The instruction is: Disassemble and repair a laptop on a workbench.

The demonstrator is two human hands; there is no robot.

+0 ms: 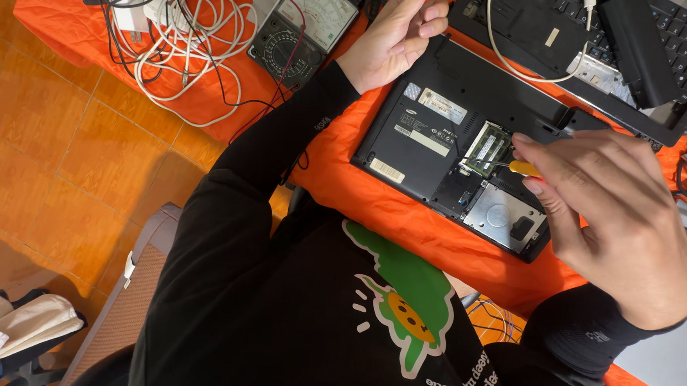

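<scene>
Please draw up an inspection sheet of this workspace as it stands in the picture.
Surface: table under an orange cloth, creased.
Job's things: black laptop lying base up, bottom cover off, with a green memory module and a silver drive exposed; yellow-handled screwdriver with its tip by the module.
Clutter: analog multimeter; second open laptop with a dark flat piece on its keyboard.
Grippers: left hand rests on the laptop's far edge; right hand holds the screwdriver.
Cables: tangled white cables with black leads; one white cable crossing the second laptop.
Surroundings: orange tiled floor; chair under the person; white bags at lower left.
</scene>
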